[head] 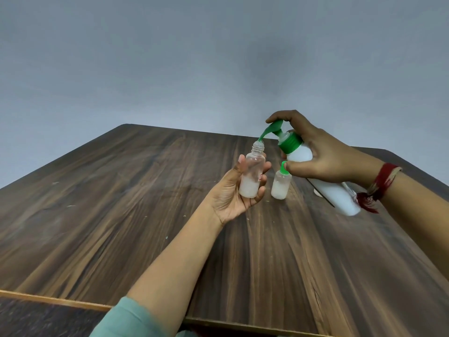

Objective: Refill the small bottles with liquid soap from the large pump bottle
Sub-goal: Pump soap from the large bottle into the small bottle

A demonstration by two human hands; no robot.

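Nearest to me, a green sleeve [126, 319] covers the left upper forearm at the bottom edge of my view, and the bare forearm runs up over the dark wood-grain counter [97, 215]. The near edge of the counter shows a pale strip of bare wood.

Further in, my left hand [239, 190] is turned palm up and wrapped around an open small bottle [251, 176], thumb on its left side and fingers curled round the right and bottom. The bottle is clear, upright with a slight tilt, uncapped, its threaded neck bare, and whitish liquid fills its lower part.

Just to the right of it, a second small bottle [281, 184] stands on the counter with a green nozzle cap on, also part filled with white liquid.

On the right, my right hand [323, 154] grips the large pump bottle [325, 181], which is white and tilted so its top leans left. The forefinger presses on the green pump head [273, 128], the thumb sits under the bottle's shoulder. The spout tip meets the mouth of the open small bottle. A red thread band [381, 183] circles the right wrist.

Beyond the counter's far edge rises a plain grey-blue wall [170, 57].
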